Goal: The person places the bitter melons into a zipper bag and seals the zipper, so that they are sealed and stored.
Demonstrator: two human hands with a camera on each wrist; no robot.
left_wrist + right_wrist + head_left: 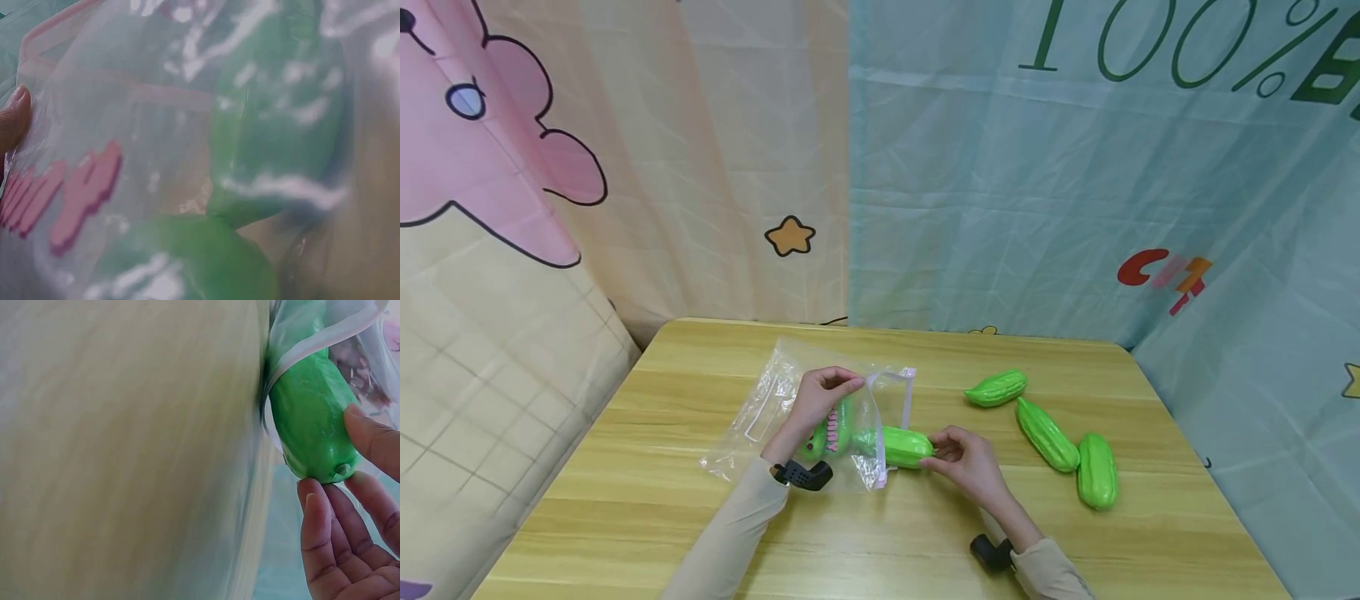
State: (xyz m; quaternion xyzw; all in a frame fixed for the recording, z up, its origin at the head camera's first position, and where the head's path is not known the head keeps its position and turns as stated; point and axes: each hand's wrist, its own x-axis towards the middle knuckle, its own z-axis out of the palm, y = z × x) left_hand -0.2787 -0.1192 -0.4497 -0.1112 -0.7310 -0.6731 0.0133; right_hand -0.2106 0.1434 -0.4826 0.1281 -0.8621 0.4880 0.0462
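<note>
I read "100%" [1176,42] in dark green on the far blue cloth [962,208], to the right, a cut-off green sign [1330,62] beside it. Nearer, on the left, the clear bag [748,425] carries pink lettering [87,197], seemingly ending in Y; its smaller print I can't read.

Bag: most of the view is filled by a clear plastic bag [153,147] – creased and streaked with glare.
Lettering: pink letters [87,197] are printed at lower left.
Green objects: two are seen through the film; the tapered upper one [278,125] is shown meeting the rounded lower one [187,250].
Left hand [14,122]: only a nailed fingertip is shown – placed against the bag's left edge.
</note>
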